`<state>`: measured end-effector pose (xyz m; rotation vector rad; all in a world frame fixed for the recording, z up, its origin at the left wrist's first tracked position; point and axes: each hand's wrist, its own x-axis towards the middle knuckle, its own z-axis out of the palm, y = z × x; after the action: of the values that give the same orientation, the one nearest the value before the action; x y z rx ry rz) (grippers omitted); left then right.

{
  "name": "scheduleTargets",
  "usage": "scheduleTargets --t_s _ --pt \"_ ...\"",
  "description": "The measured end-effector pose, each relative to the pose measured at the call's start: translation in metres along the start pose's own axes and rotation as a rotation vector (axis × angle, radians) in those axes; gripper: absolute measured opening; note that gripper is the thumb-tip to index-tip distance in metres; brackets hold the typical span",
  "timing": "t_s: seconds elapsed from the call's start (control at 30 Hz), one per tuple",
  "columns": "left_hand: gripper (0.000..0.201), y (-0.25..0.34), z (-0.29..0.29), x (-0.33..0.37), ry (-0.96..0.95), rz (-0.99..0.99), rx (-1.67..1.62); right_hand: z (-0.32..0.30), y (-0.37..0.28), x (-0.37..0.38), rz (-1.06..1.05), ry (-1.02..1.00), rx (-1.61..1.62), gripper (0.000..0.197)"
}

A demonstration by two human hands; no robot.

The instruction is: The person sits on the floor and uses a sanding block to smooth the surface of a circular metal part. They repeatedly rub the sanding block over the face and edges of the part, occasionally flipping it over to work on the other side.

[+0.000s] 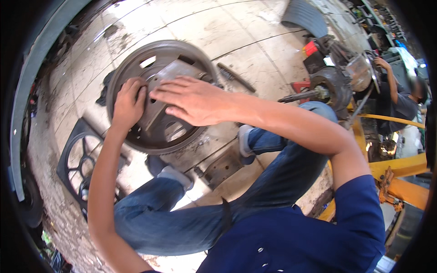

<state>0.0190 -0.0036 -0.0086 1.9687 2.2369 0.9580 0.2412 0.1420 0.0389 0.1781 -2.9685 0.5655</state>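
Note:
A round steel wheel rim (162, 148) with cut-out openings lies on the tiled floor in front of me. A flat grey metal plate (175, 70) rests at a slant across its middle. My left hand (129, 102) is at the rim's left part, fingers bent and pressed together beside the plate's edge; what they grip, if anything, is hidden. Stretched over the plate, my right hand (193, 98) lies palm down with fingers extended, its fingertips close to the left hand. The right hand covers part of the plate.
A dark bar (236, 77) lies right of the rim. Near my feet are a rusty metal plate (223, 169) and a black spoked frame (75, 143). A shafted machine part (334, 91) stands at right, before yellow beams (400, 166). Another person (400, 98) works beyond.

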Motion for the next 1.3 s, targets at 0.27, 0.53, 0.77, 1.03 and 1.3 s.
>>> scheduleTargets --t_s 0.27,0.53,0.77,1.03,1.3 --pt "0.013 0.008 0.001 0.001 0.002 -0.041 -0.004 0.006 -0.007 -0.009 0.005 0.126 -0.066 0.055" --pt "0.013 0.004 -0.002 -0.001 0.0 -0.017 -0.001 0.004 -0.019 -0.006 0.066 0.084 -0.105 0.055" --pt "0.012 0.007 -0.002 -0.001 0.005 -0.023 -0.005 0.008 -0.015 -0.003 0.186 0.07 -0.05 0.059" --pt "0.012 0.01 -0.004 0.001 -0.001 -0.045 -0.004 0.003 -0.016 0.001 0.215 0.062 -0.018 0.057" --pt "0.012 0.007 -0.002 -0.002 0.006 -0.043 0.025 -0.001 -0.015 -0.002 0.227 0.02 -0.036 0.058"
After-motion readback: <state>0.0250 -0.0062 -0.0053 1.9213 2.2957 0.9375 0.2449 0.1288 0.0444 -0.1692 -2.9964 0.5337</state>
